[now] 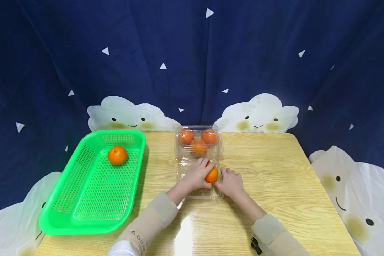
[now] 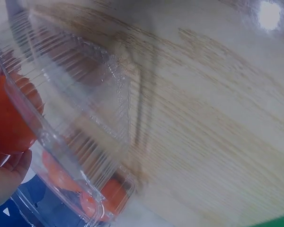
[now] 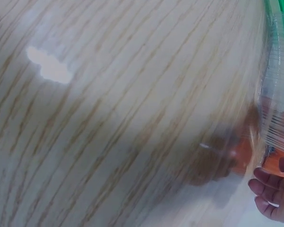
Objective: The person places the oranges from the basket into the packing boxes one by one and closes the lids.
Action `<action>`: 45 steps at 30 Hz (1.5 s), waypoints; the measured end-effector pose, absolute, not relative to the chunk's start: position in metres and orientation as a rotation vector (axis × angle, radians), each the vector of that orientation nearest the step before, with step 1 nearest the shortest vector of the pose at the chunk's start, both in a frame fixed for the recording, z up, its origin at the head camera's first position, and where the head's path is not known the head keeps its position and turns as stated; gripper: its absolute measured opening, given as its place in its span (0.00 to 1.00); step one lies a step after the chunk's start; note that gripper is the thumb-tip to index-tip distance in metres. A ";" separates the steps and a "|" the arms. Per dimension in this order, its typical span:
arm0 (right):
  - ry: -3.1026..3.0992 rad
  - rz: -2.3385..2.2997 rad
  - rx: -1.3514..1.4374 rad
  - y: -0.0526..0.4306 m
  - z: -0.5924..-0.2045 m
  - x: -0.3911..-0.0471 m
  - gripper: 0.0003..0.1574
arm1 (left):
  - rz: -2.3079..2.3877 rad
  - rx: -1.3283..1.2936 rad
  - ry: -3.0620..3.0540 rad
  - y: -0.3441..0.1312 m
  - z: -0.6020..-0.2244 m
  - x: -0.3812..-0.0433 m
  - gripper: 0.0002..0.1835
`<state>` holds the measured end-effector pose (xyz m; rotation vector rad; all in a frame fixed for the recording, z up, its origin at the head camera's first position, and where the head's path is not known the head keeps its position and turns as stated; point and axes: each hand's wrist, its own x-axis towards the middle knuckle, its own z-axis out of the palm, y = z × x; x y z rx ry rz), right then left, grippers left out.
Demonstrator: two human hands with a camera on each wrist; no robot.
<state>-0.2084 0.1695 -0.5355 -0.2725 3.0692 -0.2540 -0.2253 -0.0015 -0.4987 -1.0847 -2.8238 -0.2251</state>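
Observation:
My left hand [image 1: 196, 176] grips an orange [image 1: 212, 175] above the near half of a clear plastic clamshell box [image 1: 198, 195]. In the left wrist view, this same orange [image 2: 12, 116] shows between the fingertips [image 2: 22, 165], beside the box's ribbed wall. Three oranges, one of them in front [image 1: 198, 147], sit in the far half of the box. At the box's right edge rests my right hand [image 1: 231, 182], fingers relaxed and slightly bent, with no fruit in it. Its fingertips [image 3: 259, 188] lie close along the clear wall in the right wrist view.
A green plastic basket [image 1: 136, 170] with one orange [image 1: 117, 155] in it stands on the left of the wooden table [image 1: 275, 170]. Behind the table hangs a dark blue curtain [image 1: 192, 42] with white clouds and triangles.

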 end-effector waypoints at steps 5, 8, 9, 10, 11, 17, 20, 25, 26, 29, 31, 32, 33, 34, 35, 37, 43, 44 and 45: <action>3.062 -0.241 -0.313 0.172 -0.536 -0.209 0.34 | -0.218 -1.089 -2.828 0.002 -0.502 -0.225 0.42; 3.053 -0.240 -0.326 0.172 -0.534 -0.210 0.33 | -0.228 -1.098 -2.833 0.003 -0.503 -0.225 0.42; 3.048 -0.241 -0.328 0.172 -0.534 -0.210 0.34 | -0.229 -1.101 -2.837 0.003 -0.503 -0.225 0.42; 3.043 -0.239 -0.331 0.172 -0.533 -0.210 0.34 | -0.227 -1.102 -2.842 0.004 -0.504 -0.225 0.42; 3.038 -0.236 -0.334 0.172 -0.533 -0.210 0.35 | -0.226 -1.104 -2.849 0.004 -0.504 -0.224 0.42; 3.014 -0.212 -0.372 0.174 -0.534 -0.211 0.40 | -0.224 -1.111 -2.904 0.006 -0.510 -0.224 0.44; 3.009 -0.213 -0.390 0.175 -0.534 -0.211 0.39 | -0.195 -1.116 -2.922 0.007 -0.511 -0.224 0.45; 3.002 -0.219 -0.405 0.175 -0.534 -0.211 0.37 | -0.175 -1.116 -2.919 0.007 -0.512 -0.223 0.45; 3.002 -0.223 -0.405 0.175 -0.533 -0.211 0.37 | -0.170 -1.115 -2.919 0.007 -0.512 -0.223 0.45; 2.992 -0.234 -0.400 0.175 -0.533 -0.211 0.37 | -0.157 -1.112 -2.921 0.008 -0.513 -0.222 0.45; 2.985 -0.243 -0.398 0.175 -0.533 -0.210 0.37 | -0.155 -1.107 -2.925 0.008 -0.514 -0.222 0.44; 2.982 -0.241 -0.397 0.174 -0.532 -0.209 0.38 | -0.151 -1.103 -2.927 0.008 -0.514 -0.222 0.44; 2.976 -0.237 -0.394 0.174 -0.532 -0.209 0.38 | -0.147 -1.100 -2.930 0.007 -0.514 -0.221 0.44; 2.975 -0.238 -0.393 0.174 -0.532 -0.209 0.38 | -0.147 -1.096 -2.931 0.007 -0.514 -0.221 0.44; 2.974 -0.236 -0.390 0.174 -0.531 -0.208 0.38 | -0.147 -1.094 -2.931 0.007 -0.514 -0.220 0.44; 2.979 -0.235 -0.386 0.173 -0.531 -0.208 0.38 | -0.147 -1.090 -2.931 0.007 -0.514 -0.220 0.44; 3.009 -0.244 -0.371 0.172 -0.533 -0.206 0.36 | -0.152 -1.092 -2.941 0.006 -0.515 -0.219 0.43; 3.015 -0.247 -0.367 0.172 -0.533 -0.205 0.36 | -0.156 -1.092 -2.943 0.006 -0.515 -0.219 0.43; 3.020 -0.250 -0.364 0.172 -0.533 -0.205 0.36 | -0.155 -1.092 -2.946 0.006 -0.515 -0.219 0.43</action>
